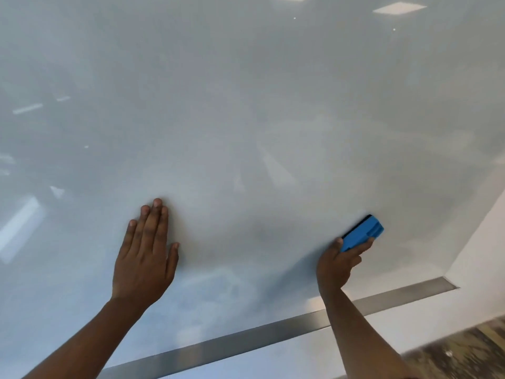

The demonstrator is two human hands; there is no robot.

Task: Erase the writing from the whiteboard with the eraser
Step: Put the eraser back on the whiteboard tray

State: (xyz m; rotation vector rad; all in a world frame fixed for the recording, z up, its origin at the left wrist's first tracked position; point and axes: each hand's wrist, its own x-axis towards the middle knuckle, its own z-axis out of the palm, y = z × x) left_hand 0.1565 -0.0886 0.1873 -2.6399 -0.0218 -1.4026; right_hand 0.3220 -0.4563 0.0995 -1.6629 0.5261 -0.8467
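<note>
A glossy grey-white whiteboard [246, 119] fills most of the view. I see no clear writing on it, only faint smudges and reflections of ceiling lights. My right hand [337, 265] grips a blue eraser [362, 233] with a black felt side, pressed against the board near its lower right corner. My left hand [146, 255] lies flat on the board at lower left, fingers together and pointing up, holding nothing.
A metal strip [246, 336] runs along the board's bottom edge, slanting up to the right. A white wall [483, 255] lies beyond the board's right edge. A patterned brown floor [464, 351] shows at the lower right.
</note>
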